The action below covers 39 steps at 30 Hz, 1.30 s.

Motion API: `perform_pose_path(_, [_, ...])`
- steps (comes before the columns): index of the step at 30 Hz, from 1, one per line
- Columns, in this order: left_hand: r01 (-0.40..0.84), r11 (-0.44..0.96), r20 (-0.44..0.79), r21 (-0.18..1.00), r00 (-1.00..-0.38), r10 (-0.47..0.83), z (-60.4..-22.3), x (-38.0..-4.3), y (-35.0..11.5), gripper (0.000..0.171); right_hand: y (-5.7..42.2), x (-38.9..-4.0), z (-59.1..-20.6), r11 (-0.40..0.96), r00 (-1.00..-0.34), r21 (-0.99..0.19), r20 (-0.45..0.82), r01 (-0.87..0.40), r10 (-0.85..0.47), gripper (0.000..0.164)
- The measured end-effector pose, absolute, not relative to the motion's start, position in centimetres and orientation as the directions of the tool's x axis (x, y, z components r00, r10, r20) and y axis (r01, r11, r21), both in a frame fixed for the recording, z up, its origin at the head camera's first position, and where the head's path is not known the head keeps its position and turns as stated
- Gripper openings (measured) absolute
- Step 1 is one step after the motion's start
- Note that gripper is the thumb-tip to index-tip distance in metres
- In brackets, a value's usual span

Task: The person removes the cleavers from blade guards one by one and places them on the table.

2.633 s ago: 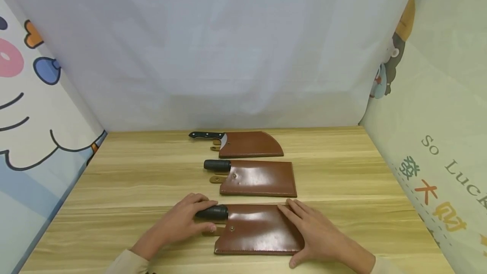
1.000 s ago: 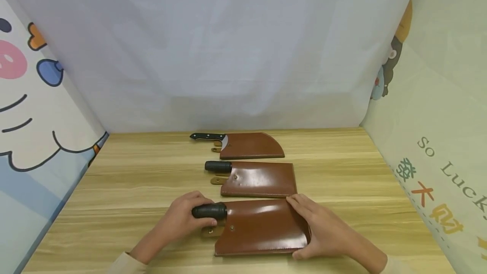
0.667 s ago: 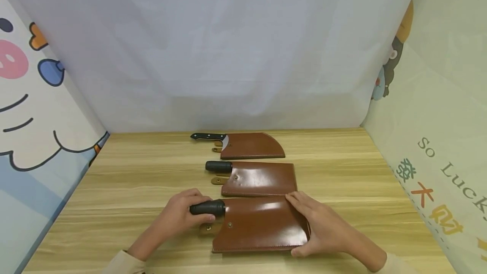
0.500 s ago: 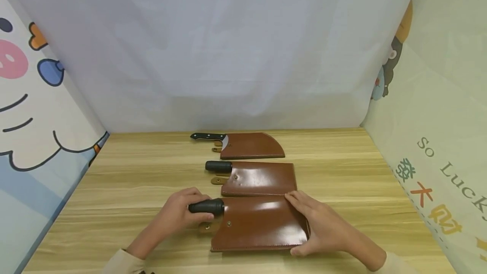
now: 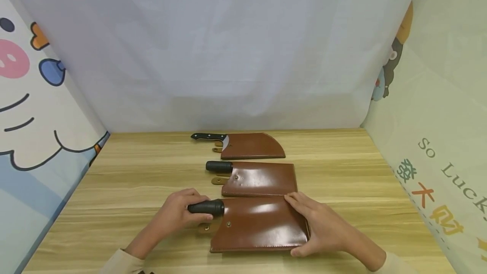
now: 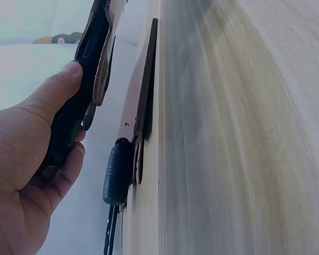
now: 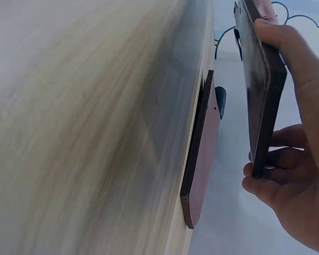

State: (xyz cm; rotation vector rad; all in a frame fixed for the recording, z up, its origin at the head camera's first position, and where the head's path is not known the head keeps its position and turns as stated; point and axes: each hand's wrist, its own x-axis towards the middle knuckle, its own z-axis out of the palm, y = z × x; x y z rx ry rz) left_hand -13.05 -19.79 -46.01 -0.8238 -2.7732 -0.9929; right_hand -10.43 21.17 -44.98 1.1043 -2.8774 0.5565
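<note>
We see the nearest sheathed cleaver (image 5: 262,223) at six o'clock in the head view, lying between two hands, and both wrist views show us a gap between it and the wooden table (image 5: 114,198) below. Its black handle (image 5: 206,207) points to nine o'clock, and just beneath that we find the snap strap (image 5: 207,227) sticking out. The left hand (image 5: 179,212) has its thumb and fingers curled round the handle. At the three o'clock end, the right hand (image 5: 321,225) spans the brown sheath, gripping it with thumb and fingers at opposite edges. Just beyond, towards twelve o'clock, we see the middle sheathed cleaver (image 5: 262,179) flat on the table, its short handle also towards nine. Farther along the same line lies the round-ended sheathed knife (image 5: 251,146), with a riveted handle and a sliver of bare blade. Behind everything, at twelve o'clock, we have a pale cloth (image 5: 236,45); a cartoon panel (image 5: 30,109) stands at ten o'clock and a lettered panel (image 5: 437,96) at three.
</note>
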Motion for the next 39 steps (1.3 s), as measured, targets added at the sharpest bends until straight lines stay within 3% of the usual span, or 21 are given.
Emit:
perform_pose_path(17, [0.560, 0.624, 0.315, 0.545, -0.826, 0.467, -46.8, -13.2, -20.9, 0.035, 21.8, -10.5, -45.7, 0.685, -0.748, -0.320, 0.146, -0.655, -0.647, 0.121])
perform_pose_path(39, [0.528, 0.664, 0.328, 0.529, -0.849, 0.414, -47.3, -13.2, -23.0, 0.033, 23.3, -10.8, -46.6, 0.699, -0.771, -0.339, 0.168, -0.630, -0.614, 0.119])
